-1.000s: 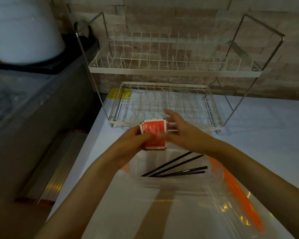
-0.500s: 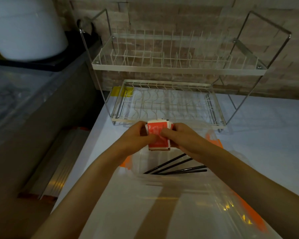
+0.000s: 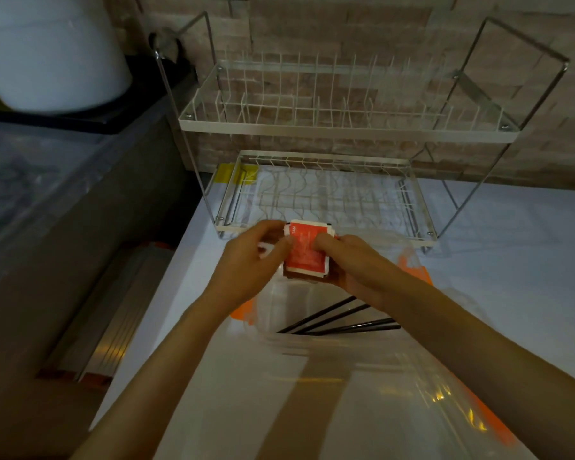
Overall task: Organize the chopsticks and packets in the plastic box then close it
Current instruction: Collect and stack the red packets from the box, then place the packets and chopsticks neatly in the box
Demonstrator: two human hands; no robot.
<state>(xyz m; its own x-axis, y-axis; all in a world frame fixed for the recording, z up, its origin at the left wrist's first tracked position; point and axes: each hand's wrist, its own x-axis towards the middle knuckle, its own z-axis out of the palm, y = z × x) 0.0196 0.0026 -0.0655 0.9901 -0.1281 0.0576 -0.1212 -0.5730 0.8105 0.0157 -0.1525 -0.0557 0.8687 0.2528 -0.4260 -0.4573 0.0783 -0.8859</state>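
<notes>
A small stack of red and white packets [image 3: 304, 253] is squeezed between my two hands above the far end of a clear plastic box [image 3: 273, 305]. My left hand [image 3: 249, 265] grips the stack's left side and my right hand [image 3: 356, 263] grips its right side and underside. Several black chopsticks [image 3: 342, 322] lie fanned on the bottom of the box, just below my right wrist. The box has orange clips [image 3: 415, 268] at its sides. Its clear lid [image 3: 379, 400] lies open toward me, with an orange clip along its right edge.
A two-tier white wire dish rack [image 3: 326, 197] stands right behind the box against a brick wall. The white counter [image 3: 512, 260] stretches to the right. To the left lies a grey surface [image 3: 30, 180] bearing a large white container [image 3: 50, 51], with a gap beside the counter edge.
My right hand closed its fingers onto the packets, and both hands now hold the stack squared between them. The view shifted slightly downward.
</notes>
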